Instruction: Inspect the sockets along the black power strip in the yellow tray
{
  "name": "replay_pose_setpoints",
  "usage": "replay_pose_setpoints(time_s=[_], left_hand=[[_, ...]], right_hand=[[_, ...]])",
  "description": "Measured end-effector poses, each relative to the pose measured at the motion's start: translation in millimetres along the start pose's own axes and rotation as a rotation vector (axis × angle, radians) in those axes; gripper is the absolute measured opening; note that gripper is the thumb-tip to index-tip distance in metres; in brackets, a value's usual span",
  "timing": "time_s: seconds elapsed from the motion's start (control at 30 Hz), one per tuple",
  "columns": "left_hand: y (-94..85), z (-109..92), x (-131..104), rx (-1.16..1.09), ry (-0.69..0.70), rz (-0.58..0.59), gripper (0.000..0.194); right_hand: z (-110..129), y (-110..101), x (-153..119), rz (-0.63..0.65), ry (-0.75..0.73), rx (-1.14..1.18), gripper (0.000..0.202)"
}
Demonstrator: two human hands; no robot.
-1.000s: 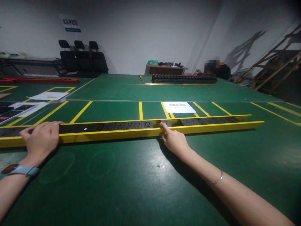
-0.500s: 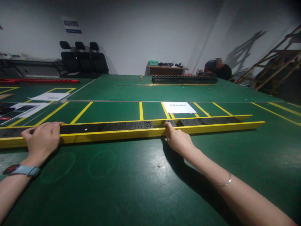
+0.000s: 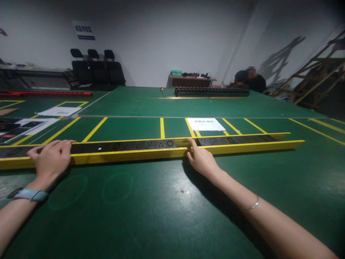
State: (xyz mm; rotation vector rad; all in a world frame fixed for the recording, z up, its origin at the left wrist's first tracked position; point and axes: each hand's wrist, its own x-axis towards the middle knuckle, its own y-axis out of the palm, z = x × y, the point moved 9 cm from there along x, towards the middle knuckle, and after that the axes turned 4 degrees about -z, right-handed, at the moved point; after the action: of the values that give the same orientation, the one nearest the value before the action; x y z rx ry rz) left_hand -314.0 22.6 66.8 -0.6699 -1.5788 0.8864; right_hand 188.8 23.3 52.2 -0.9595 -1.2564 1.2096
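— Across green table [image 3: 151, 216], near edge: yellow rail [image 3: 151, 153], sockets [image 3: 140, 145] seated inside. Why flat?
— Pinned down — left hand [image 3: 51, 158] spread over it, right hand [image 3: 201, 160] fingertip pressing a socket, grasping nothing.

Near side of the green table [image 3: 151, 216] lay bare, open passage between the two forearms. The long yellow channel [image 3: 242, 146] with its black socket strip [image 3: 129, 145] ran across the full width, blocking straight reach forward at table level. Beyond it, only a white sheet [image 3: 205, 124] lay flat; papers [image 3: 32, 124] crowded the far left. A second strip [image 3: 211, 91] and a seated person [image 3: 250, 81] were well apart at the far edge.
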Motion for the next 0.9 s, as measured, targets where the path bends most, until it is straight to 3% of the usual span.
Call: replay_pose_setpoints(time_s=[0.2, 0.4, 0.73, 0.9], left_hand=[[-3.8, -20, -4, -0.001, -0.009, 0.028, 0.047], [-9.0, -38, -9, -0.020, 0.051, -0.014, 0.045], [-9.3, -37, -10, -0.007, 0.032, -0.023, 0.050], [-1.1, -8, -5, -0.070, -0.036, -0.015, 0.055]], right_hand=[[35, 16, -11, 0.048, -0.238, 0.149, 0.068], [36, 18, -13, 0.029, -0.233, 0.007, 0.070], [21, 15, -11, -0.094, -0.191, -0.099, 0.061], [28, 20, -14, -0.104, -0.308, -0.065, 0.067]])
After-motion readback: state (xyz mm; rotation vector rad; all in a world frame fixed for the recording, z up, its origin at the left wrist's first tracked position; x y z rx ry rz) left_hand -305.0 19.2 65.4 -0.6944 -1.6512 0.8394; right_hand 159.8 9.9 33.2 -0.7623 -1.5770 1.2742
